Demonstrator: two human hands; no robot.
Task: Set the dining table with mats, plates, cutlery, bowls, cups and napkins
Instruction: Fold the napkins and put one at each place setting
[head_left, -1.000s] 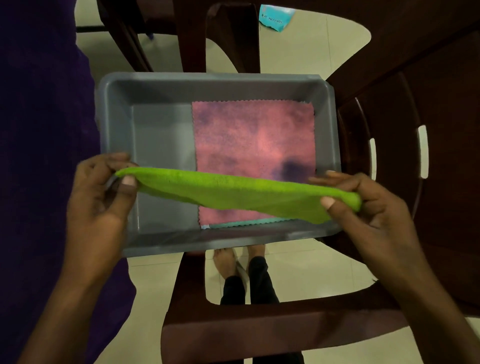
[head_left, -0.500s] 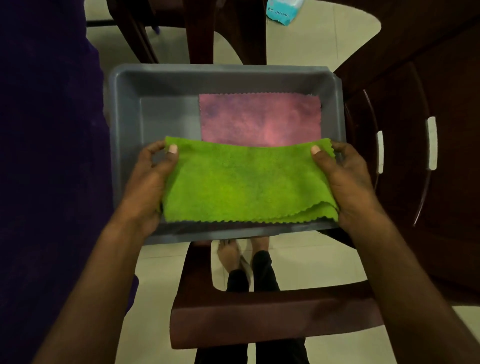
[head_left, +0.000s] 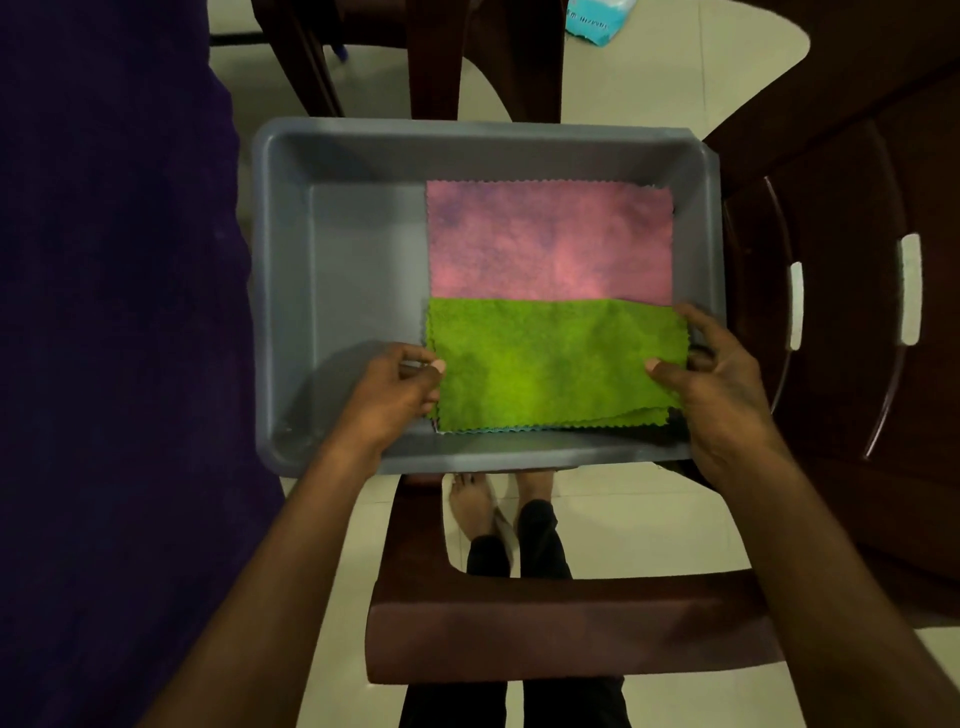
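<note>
A grey plastic tub (head_left: 343, 270) rests on a dark brown chair. Inside it a pink napkin (head_left: 550, 239) lies flat on a stack of cloths. A green napkin (head_left: 550, 364), folded in half, lies over the near part of the pink one. My left hand (head_left: 400, 389) pinches the green napkin's left edge between thumb and fingers. My right hand (head_left: 717, 374) holds its right edge, with the thumb on top of the cloth and the fingers curled at the side.
A purple cloth-covered surface (head_left: 114, 312) fills the left side. Dark brown chairs (head_left: 841, 312) stand to the right and behind. A chair bar (head_left: 571, 623) crosses below the tub. A light blue packet (head_left: 597, 21) lies on the tiled floor. Bare feet show below.
The green napkin was stretched between both hands above the tub, then folded in half. It has since come down to lie on the pink napkin inside the tub.
</note>
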